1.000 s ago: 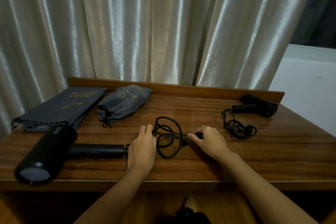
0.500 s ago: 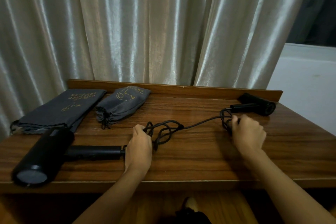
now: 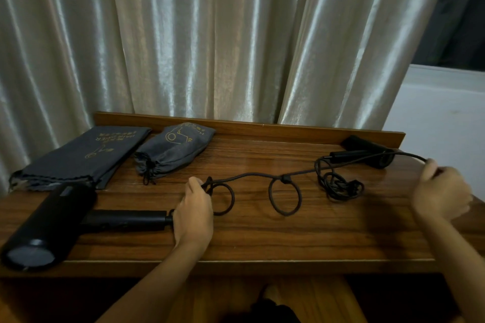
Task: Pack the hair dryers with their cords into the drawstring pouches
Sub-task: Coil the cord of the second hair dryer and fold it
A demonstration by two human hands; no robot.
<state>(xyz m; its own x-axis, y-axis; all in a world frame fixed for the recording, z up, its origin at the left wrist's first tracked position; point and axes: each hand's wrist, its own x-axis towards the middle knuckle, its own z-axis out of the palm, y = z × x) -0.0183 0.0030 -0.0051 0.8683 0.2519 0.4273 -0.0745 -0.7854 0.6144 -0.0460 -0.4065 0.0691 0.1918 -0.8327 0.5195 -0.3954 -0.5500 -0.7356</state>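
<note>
A large black hair dryer [image 3: 49,223] lies at the front left of the wooden table [image 3: 262,238], handle pointing right. Its black cord [image 3: 284,198] runs across the table in two loose loops. My left hand [image 3: 194,211] grips the cord beside the handle's end. My right hand [image 3: 442,193] pinches the cord's far end, lifted near the table's right edge. A second, smaller black dryer [image 3: 370,152] lies at the back right with its own tangled cord [image 3: 338,185]. A stuffed grey drawstring pouch [image 3: 172,151] and flat grey pouches [image 3: 81,156] sit at the back left.
A raised wooden lip [image 3: 262,128] runs along the table's back edge, with pale shiny curtains [image 3: 210,34] hanging behind it. A white ledge [image 3: 443,113] lies beyond the right side. Below the front edge a wooden floor and my foot show.
My right hand has drawn the cord's end far to the right, from the table's middle past the small dryer. The coil has stretched out into two loops. My left hand stayed by the handle.
</note>
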